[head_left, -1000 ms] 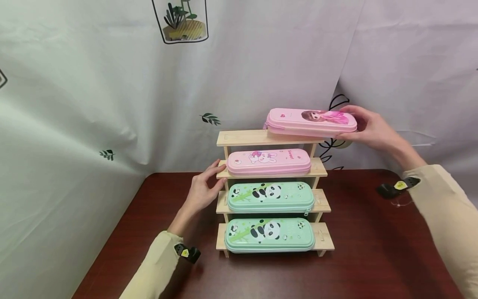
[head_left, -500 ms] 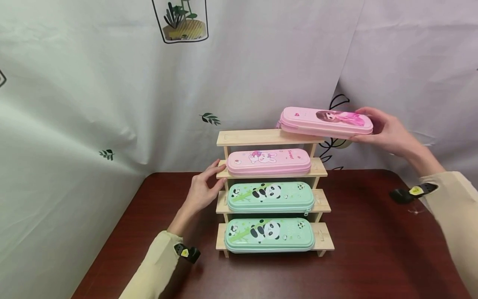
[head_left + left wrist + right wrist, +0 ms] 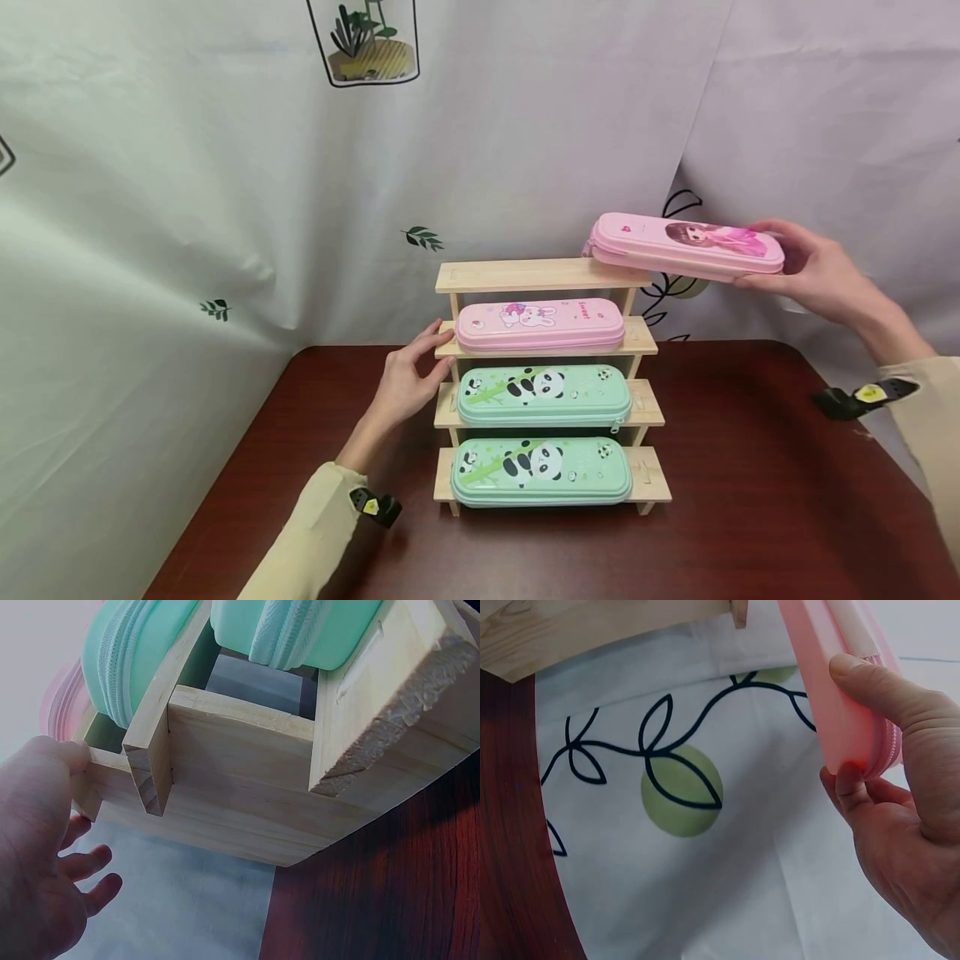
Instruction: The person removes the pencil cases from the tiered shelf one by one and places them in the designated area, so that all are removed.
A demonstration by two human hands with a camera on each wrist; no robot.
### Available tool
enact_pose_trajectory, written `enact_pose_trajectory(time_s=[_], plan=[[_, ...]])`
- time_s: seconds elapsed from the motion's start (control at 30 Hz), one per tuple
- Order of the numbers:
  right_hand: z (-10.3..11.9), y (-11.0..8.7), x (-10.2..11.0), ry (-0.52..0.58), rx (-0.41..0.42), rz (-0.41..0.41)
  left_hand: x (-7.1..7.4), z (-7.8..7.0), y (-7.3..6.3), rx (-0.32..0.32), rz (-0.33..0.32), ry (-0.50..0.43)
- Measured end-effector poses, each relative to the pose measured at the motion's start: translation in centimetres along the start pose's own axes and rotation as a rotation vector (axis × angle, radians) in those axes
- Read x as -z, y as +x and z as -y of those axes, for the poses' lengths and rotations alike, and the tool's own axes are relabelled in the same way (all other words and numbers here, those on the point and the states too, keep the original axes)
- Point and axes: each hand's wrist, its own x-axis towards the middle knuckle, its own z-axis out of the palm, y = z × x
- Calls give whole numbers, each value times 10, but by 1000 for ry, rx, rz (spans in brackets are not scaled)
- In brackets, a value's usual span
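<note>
The pink doll-print pencil case (image 3: 686, 247) is held by its right end, its left end over the right end of the wooden stand's top shelf (image 3: 517, 275) — whether it touches the wood there, I cannot tell. Most of its length lies out past that end, slanting slightly, the right end lower.

The right hand (image 3: 825, 271) has its fingers (image 3: 851, 787) clamped on the case, thumb on the front side, the others behind. The left hand (image 3: 408, 379) has thumb and forefinger pinching the left end of the second shelf down, beside the rabbit case (image 3: 540, 325); its other fingers hang loose, apart from the wood.

The case looks like a moulded shell, so it should be light, fairly stiff and hard to break, though smooth and glossy enough to slide in a weak grip. Held at one end, it probably tips at the far end; a grip nearer the middle, thumb and fingers across its width, would balance it better. The zip (image 3: 891, 742) probably gives a little under pressure — the moulded sides below it are the firmer hold.
</note>
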Motion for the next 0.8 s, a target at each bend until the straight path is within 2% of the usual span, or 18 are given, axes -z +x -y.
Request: enact_pose_trajectory(time_s=[0.43,0.7,0.8], plan=[[-19,-19,19,-55,-50,-55,-1,1,-2,27,1,-2],[-27,-28,29,-4,-74,-59,-1,0,-1,13,-8,-6],[-28,-31,32,-16,-90,-59,-1,0,-1,15,-10,-5]])
